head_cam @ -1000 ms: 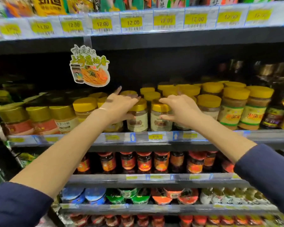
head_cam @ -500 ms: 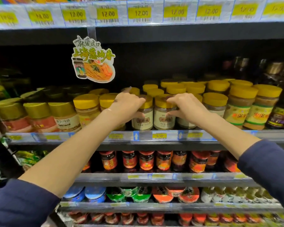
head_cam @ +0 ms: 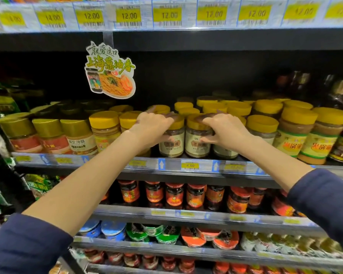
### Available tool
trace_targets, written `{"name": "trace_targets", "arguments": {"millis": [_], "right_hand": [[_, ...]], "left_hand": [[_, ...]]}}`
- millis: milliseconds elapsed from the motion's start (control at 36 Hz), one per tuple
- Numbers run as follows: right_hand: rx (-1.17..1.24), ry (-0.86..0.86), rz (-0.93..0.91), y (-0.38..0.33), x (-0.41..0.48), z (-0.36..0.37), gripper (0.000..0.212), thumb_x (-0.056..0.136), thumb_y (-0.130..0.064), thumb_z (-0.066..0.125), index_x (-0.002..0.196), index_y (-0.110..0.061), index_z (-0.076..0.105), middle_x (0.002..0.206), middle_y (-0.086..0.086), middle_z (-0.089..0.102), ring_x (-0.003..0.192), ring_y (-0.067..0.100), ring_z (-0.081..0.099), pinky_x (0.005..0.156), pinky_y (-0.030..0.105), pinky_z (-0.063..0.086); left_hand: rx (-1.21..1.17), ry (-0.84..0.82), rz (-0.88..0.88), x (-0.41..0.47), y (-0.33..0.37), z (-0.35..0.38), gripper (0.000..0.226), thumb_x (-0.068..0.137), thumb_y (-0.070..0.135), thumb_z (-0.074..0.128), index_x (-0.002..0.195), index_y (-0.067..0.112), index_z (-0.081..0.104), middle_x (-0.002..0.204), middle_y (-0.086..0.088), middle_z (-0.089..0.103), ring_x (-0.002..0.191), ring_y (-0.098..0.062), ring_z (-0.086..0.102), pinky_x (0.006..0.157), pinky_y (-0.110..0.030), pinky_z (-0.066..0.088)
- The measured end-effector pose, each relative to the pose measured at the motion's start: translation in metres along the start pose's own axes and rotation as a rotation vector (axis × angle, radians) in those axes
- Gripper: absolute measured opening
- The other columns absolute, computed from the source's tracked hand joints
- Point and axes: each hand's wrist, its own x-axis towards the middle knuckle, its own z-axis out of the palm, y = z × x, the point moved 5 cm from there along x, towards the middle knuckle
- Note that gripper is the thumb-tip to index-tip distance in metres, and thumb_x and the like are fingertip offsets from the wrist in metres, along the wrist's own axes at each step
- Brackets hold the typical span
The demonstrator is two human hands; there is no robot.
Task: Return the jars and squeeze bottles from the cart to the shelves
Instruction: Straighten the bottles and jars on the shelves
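Two jars gripped at shelf (head_cam: 147, 165) front.
Left hand (head_cam: 154, 126) curls over left jar (head_cam: 171, 144), right hand (head_cam: 225, 130) over right jar (head_cam: 198, 144); both jars stand upright, side by side, lids yellow.

Prices and one sign
The top shelf (head_cam: 206, 39) has a 14.00 tag (head_cam: 52, 17) and 12.00 tags (head_cam: 129, 16). The jar shelf (head_cam: 166, 175) has a yellow 8.50 tag (head_cam: 190, 165). The hanging sign (head_cam: 110, 70) says 上海葱油香 in green letters.
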Motion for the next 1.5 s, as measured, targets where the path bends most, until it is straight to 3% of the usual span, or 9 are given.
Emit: {"name": "trace_targets", "arguments": {"millis": [56, 111, 361, 417, 556, 833, 1083, 1278, 1500], "right_hand": [[-0.001, 0.006, -0.032, -0.003, -0.001, -0.002, 0.062, 0.083, -0.043, 0.062, 0.136, -0.018, 0.042, 0.125, 0.009, 0.059, 0.114, 0.028, 0.055, 0.086, 0.037, 0.048], [0.021, 0.021, -0.066, -0.008, 0.000, -0.005, 0.068, 0.082, -0.044, 0.064, 0.140, -0.021, 0.038, 0.129, 0.008, 0.056, 0.117, 0.028, 0.052, 0.088, 0.038, 0.046], [0.097, 0.071, -0.157, -0.053, 0.015, -0.013, 0.074, 0.078, -0.043, 0.069, 0.140, -0.017, 0.039, 0.137, 0.008, 0.051, 0.126, 0.027, 0.048, 0.106, 0.038, 0.035], [0.115, 0.068, -0.163, -0.066, 0.022, -0.014, 0.075, 0.077, -0.042, 0.070, 0.140, -0.016, 0.039, 0.137, 0.010, 0.050, 0.127, 0.027, 0.047, 0.109, 0.042, 0.033], [0.109, 0.060, -0.132, -0.101, 0.036, -0.016, 0.075, 0.078, -0.041, 0.069, 0.141, -0.017, 0.036, 0.138, 0.009, 0.048, 0.124, 0.030, 0.047, 0.098, 0.040, 0.041], [0.077, 0.032, 0.021, -0.147, 0.055, -0.019, 0.070, 0.083, -0.037, 0.064, 0.144, -0.019, 0.032, 0.138, 0.007, 0.047, 0.127, 0.027, 0.043, 0.107, 0.032, 0.026], [0.050, 0.006, 0.081, -0.156, 0.061, -0.013, 0.065, 0.082, -0.044, 0.063, 0.138, -0.020, 0.042, 0.137, 0.005, 0.050, 0.123, 0.026, 0.048, 0.106, 0.032, 0.029], [0.066, -0.004, 0.099, -0.152, 0.067, -0.007, 0.068, 0.078, -0.047, 0.066, 0.136, -0.018, 0.046, 0.133, 0.007, 0.054, 0.124, 0.029, 0.048, 0.100, 0.041, 0.043], [0.157, -0.019, 0.107, -0.140, 0.075, 0.000, 0.062, 0.074, -0.043, 0.071, 0.128, -0.017, 0.054, 0.122, 0.010, 0.062, 0.114, 0.032, 0.055, 0.100, 0.045, 0.043]], "left_hand": [[-0.072, -0.001, 0.022, -0.005, -0.004, 0.000, 0.055, 0.090, 0.044, 0.052, 0.136, 0.017, 0.037, 0.143, -0.006, 0.045, 0.128, -0.026, 0.048, 0.113, -0.045, 0.030], [-0.119, 0.000, 0.037, -0.013, -0.011, -0.002, 0.067, 0.089, 0.045, 0.053, 0.144, 0.019, 0.026, 0.153, -0.003, 0.031, 0.138, -0.022, 0.035, 0.118, -0.041, 0.015], [-0.192, 0.018, -0.037, -0.060, -0.062, -0.005, 0.080, 0.086, 0.040, 0.061, 0.149, 0.019, 0.017, 0.157, 0.001, 0.019, 0.143, -0.015, 0.022, 0.117, -0.030, 0.008], [-0.190, 0.062, -0.030, -0.068, -0.077, -0.005, 0.083, 0.084, 0.041, 0.064, 0.149, 0.016, 0.018, 0.156, -0.001, 0.022, 0.143, -0.014, 0.024, 0.117, -0.030, 0.008], [-0.100, 0.091, 0.009, -0.083, -0.110, 0.001, 0.083, 0.083, 0.044, 0.063, 0.148, 0.012, 0.022, 0.154, -0.005, 0.028, 0.141, -0.018, 0.029, 0.116, -0.036, 0.015], [-0.042, 0.080, 0.093, -0.088, -0.151, 0.024, 0.084, 0.082, 0.047, 0.063, 0.148, 0.017, 0.020, 0.155, -0.001, 0.024, 0.142, -0.014, 0.026, 0.117, -0.037, 0.013], [-0.036, 0.108, 0.148, -0.084, -0.156, 0.041, 0.064, 0.084, 0.045, 0.061, 0.136, 0.015, 0.039, 0.138, -0.004, 0.052, 0.130, -0.018, 0.046, 0.116, -0.036, 0.018], [-0.065, 0.127, 0.139, -0.076, -0.154, 0.046, 0.053, 0.084, 0.042, 0.062, 0.127, 0.015, 0.047, 0.126, -0.007, 0.061, 0.119, -0.021, 0.057, 0.115, -0.038, 0.024], [-0.056, 0.105, 0.085, -0.071, -0.148, 0.045, 0.037, 0.085, 0.043, 0.061, 0.106, 0.014, 0.053, 0.108, -0.006, 0.067, 0.105, -0.023, 0.063, 0.112, -0.037, 0.028]]}}
